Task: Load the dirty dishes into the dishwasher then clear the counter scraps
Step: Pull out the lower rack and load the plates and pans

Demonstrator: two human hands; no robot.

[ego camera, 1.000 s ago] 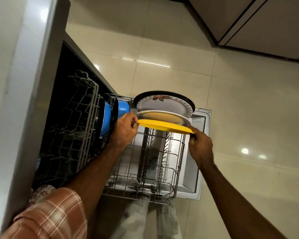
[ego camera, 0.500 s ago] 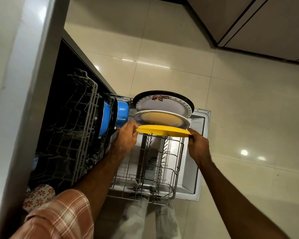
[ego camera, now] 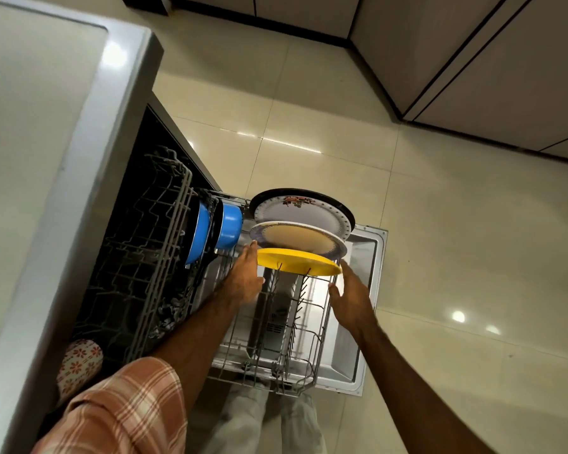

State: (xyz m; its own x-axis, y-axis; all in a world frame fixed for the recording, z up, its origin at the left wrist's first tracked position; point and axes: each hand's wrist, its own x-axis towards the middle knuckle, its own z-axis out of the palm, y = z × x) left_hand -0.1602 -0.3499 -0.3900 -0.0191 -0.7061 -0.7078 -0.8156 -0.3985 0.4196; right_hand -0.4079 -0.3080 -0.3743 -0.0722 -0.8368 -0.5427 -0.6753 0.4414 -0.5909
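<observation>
We judge the yellow plate [ego camera: 295,262] stands unaided, slotted in tines at the rack's [ego camera: 320,335] far end; left hand [ego camera: 243,278] and right hand [ego camera: 351,296] flank it, fingers straight, gripping nothing.

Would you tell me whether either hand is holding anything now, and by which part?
Nothing is held: left hand and right hand open beside the yellow plate.

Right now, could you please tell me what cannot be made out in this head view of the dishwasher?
Head view throughout:
- Yellow plate: which lower rack slot holds it; seen nearly edge-on.
- Dark dish behind the floral plate: only its rim shows.
- Blue pots: insides turned away from the camera.
- Red-flowered item, lower left: partly covered by the sleeve, unidentifiable.
- Left hand, right hand: fingertip contact with the plate unclear.
</observation>
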